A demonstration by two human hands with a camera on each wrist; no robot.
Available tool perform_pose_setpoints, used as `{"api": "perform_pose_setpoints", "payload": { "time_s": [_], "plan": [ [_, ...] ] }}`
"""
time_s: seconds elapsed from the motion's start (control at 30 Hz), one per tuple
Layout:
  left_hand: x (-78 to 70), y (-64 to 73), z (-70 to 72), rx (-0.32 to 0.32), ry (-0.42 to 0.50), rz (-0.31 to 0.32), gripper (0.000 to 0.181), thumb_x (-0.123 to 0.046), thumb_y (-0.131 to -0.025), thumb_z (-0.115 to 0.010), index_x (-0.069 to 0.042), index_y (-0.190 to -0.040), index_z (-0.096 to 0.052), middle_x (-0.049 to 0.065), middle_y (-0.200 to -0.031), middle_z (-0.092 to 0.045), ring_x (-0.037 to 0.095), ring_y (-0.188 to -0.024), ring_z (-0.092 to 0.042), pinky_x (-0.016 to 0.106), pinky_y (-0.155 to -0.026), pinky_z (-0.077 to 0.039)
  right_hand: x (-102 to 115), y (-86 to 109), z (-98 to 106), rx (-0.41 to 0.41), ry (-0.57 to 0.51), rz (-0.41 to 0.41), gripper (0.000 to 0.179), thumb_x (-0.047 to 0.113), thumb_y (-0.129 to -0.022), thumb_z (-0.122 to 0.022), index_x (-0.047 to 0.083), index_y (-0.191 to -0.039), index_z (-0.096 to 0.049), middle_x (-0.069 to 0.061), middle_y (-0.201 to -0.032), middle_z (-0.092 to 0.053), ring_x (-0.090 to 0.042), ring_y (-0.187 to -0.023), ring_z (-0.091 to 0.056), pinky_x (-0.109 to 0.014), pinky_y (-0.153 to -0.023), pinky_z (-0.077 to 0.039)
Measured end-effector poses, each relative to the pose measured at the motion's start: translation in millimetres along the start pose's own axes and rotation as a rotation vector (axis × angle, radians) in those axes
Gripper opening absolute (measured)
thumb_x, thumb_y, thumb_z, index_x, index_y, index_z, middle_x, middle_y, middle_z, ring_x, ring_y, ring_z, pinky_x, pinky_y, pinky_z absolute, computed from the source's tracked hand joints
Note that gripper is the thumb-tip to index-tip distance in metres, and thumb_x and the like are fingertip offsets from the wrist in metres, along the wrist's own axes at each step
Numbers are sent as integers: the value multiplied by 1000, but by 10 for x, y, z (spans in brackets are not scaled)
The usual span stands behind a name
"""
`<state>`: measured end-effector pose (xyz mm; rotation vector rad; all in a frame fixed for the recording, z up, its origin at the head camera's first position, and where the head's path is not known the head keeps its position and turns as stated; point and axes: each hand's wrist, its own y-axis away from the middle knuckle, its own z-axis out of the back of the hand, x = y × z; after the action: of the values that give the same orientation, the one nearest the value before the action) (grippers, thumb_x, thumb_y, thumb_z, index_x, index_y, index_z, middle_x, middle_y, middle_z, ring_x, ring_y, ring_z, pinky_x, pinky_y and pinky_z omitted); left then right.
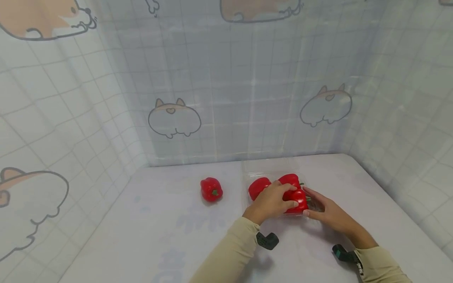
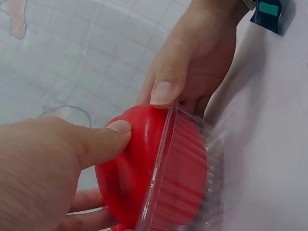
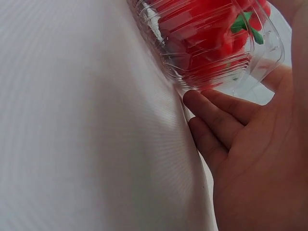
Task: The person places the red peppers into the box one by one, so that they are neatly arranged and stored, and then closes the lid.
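Observation:
In the head view, a clear plastic container (image 1: 267, 166) holds red bell peppers. My left hand (image 1: 269, 201) grips the front right pepper (image 1: 299, 199), thumb on its near side and fingers over the top. Two others, a left pepper (image 1: 257, 187) and a back pepper (image 1: 289, 179), sit beside it. My right hand (image 1: 332, 214) touches the container's right end with fingers extended. The left wrist view shows the right thumb (image 2: 162, 92) at the rim, close to the gripped pepper (image 2: 137, 149). Green stems (image 3: 246, 24) show through the plastic in the right wrist view.
A single red bell pepper (image 1: 211, 189) lies on the white tabletop (image 1: 148, 220), left of the container. Patterned curtains (image 1: 226, 78) enclose the table at the back and both sides. A dark wrist device (image 1: 267, 240) is worn on each arm.

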<state>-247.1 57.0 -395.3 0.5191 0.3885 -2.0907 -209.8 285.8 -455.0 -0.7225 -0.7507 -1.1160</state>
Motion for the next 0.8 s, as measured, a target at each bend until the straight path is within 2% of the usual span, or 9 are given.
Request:
{"api": "perform_pose_setpoints", "payload": {
  "time_s": [0.23, 0.5, 0.8],
  "plan": [
    [4, -17, -27, -1, -36, -3, 55, -44, -87, -77, -37, -139, -59, -10, -120, -60, 6, -108, -52, 27, -81, -55, -20, -18, -5, -4, 15, 2, 86, 34, -90, -74, 7, -158, -28, -22, -158, -32, -46, -139, -38, -55, -101, -46],
    [-8, -23, -21, 36, -84, -4, 60, -48, -85, -77, -35, -141, -58, -9, -119, -60, 7, -105, -53, 29, -79, -56, -22, -15, 2, 1, 3, 14, 84, 31, -91, -73, 6, -157, -28, -22, -158, -31, -46, -138, -39, -56, -102, -45],
    [-4, -57, -6, 69, -205, -21, 61, -52, -87, -73, -35, -143, -56, -10, -119, -62, 7, -106, -55, 34, -85, -55, -17, -25, 6, 7, -8, -2, 86, 33, -89, -74, 8, -158, -27, -22, -158, -32, -47, -136, -41, -52, -98, -49]
  ]
}}
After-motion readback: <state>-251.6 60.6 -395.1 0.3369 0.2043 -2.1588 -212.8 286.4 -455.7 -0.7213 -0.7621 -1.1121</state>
